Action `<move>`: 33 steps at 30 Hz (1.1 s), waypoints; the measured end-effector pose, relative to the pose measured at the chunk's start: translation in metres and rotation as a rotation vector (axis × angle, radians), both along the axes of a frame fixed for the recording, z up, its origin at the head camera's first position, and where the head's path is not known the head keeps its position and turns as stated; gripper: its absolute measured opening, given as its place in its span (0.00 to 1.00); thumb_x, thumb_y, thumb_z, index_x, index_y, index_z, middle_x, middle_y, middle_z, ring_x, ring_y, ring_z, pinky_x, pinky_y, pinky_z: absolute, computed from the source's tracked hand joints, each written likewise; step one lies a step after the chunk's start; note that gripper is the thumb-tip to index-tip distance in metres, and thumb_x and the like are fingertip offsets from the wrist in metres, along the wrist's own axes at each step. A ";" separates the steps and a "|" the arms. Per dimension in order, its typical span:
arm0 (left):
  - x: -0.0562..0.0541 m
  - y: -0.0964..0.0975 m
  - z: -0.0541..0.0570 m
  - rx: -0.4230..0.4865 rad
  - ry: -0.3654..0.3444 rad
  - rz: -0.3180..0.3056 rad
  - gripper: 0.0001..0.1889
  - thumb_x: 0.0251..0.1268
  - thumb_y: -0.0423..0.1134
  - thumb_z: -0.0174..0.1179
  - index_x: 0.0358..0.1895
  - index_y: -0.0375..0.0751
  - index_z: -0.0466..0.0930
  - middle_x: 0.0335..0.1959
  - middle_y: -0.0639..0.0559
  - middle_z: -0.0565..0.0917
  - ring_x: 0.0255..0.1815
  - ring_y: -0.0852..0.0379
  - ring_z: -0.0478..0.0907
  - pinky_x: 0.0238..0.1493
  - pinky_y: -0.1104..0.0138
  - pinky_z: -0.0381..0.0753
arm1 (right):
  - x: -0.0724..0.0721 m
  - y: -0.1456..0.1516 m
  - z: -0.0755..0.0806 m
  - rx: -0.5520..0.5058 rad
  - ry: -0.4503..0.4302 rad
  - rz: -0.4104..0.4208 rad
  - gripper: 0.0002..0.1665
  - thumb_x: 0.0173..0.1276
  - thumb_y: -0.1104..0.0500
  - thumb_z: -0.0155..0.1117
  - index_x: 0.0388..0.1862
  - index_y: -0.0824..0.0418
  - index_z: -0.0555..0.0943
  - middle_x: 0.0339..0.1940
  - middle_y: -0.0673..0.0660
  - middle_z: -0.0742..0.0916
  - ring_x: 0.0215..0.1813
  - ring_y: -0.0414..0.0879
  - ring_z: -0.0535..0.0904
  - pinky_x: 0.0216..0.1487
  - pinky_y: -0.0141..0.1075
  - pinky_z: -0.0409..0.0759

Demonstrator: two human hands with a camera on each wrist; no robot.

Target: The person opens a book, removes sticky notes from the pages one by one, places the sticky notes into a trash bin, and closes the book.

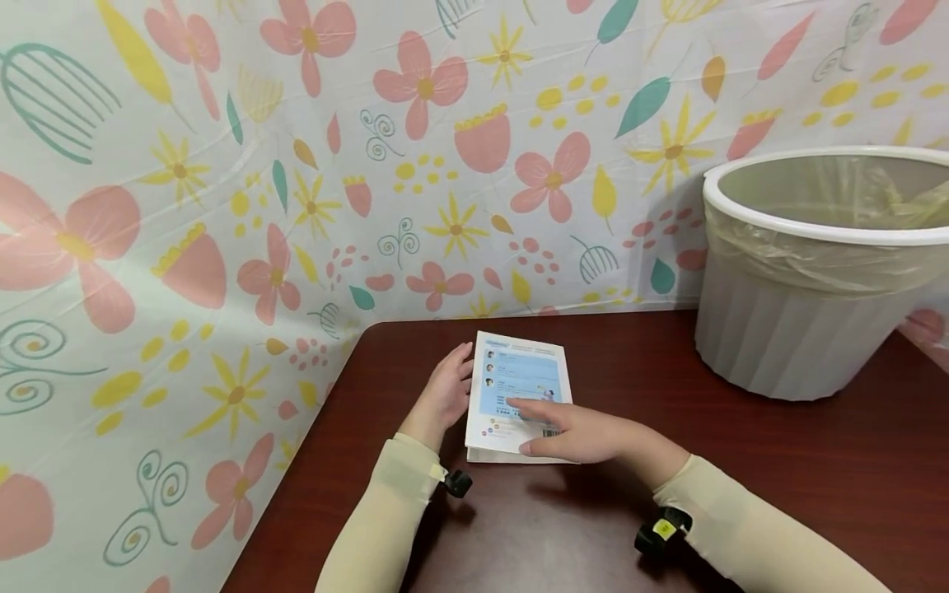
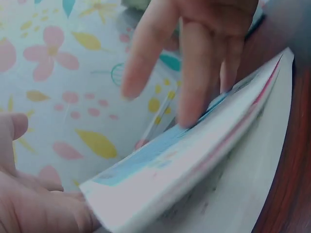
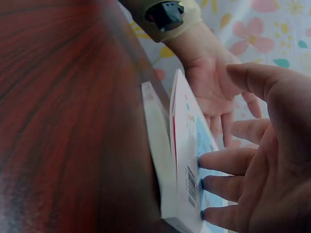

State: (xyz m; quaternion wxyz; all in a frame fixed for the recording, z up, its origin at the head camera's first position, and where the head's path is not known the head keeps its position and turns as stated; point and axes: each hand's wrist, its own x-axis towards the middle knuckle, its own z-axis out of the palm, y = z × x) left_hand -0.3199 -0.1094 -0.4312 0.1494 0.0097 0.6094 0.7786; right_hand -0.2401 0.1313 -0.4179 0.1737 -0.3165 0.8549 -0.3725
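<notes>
A white book (image 1: 534, 362) with a pale blue panel, small print and a barcode on its upper cover lies on the dark wooden table. In the right wrist view, that cover (image 3: 183, 131) stands a little apart from the pages (image 3: 158, 141) toward the left hand's side. My left hand (image 1: 447, 391) is beside the book's left edge, its fingers loosely extended. Over the lower right part of the cover reaches my right hand (image 1: 582, 432), with fingers spread and fingertips on or just above the surface. Neither hand grips the book.
A grey bin (image 1: 801, 321) with a white rim and a clear liner bag stands on the table at the right. Behind and to the left hangs a flower-patterned sheet (image 1: 460, 189). Black wrist cameras sit on both cream sleeves (image 1: 393, 502).
</notes>
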 end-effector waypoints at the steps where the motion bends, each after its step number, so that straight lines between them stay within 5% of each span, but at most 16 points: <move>1: -0.001 -0.002 -0.002 -0.013 -0.004 0.005 0.43 0.79 0.57 0.50 0.85 0.47 0.39 0.84 0.37 0.54 0.80 0.35 0.61 0.78 0.42 0.63 | 0.000 -0.001 -0.001 0.006 0.006 0.006 0.46 0.74 0.38 0.63 0.84 0.52 0.60 0.79 0.59 0.72 0.81 0.56 0.63 0.77 0.59 0.64; 6: -0.003 -0.008 -0.005 -0.134 0.015 0.001 0.38 0.80 0.58 0.48 0.84 0.46 0.50 0.85 0.41 0.53 0.82 0.38 0.59 0.78 0.42 0.63 | -0.001 -0.003 -0.008 0.023 0.042 0.001 0.43 0.74 0.38 0.62 0.81 0.54 0.65 0.76 0.61 0.76 0.81 0.59 0.64 0.77 0.61 0.65; 14: -0.001 -0.006 -0.007 -0.308 0.102 -0.024 0.30 0.80 0.58 0.47 0.74 0.44 0.73 0.77 0.45 0.71 0.78 0.45 0.67 0.68 0.46 0.67 | -0.002 -0.002 -0.015 0.050 0.103 -0.028 0.39 0.72 0.39 0.64 0.74 0.58 0.74 0.71 0.58 0.81 0.79 0.58 0.68 0.76 0.59 0.68; 24: 0.004 0.005 -0.009 -0.436 0.133 -0.013 0.35 0.77 0.58 0.52 0.81 0.49 0.61 0.81 0.47 0.65 0.83 0.44 0.58 0.80 0.42 0.58 | -0.008 0.004 -0.014 0.021 0.119 -0.037 0.31 0.74 0.43 0.64 0.67 0.61 0.81 0.65 0.55 0.86 0.72 0.54 0.77 0.70 0.50 0.76; 33: 0.020 0.019 -0.010 -0.713 0.323 -0.189 0.34 0.77 0.60 0.53 0.80 0.53 0.63 0.85 0.48 0.55 0.85 0.42 0.52 0.77 0.39 0.63 | -0.024 0.026 -0.009 0.033 0.101 -0.148 0.34 0.75 0.44 0.63 0.70 0.64 0.77 0.68 0.62 0.83 0.69 0.58 0.79 0.67 0.58 0.77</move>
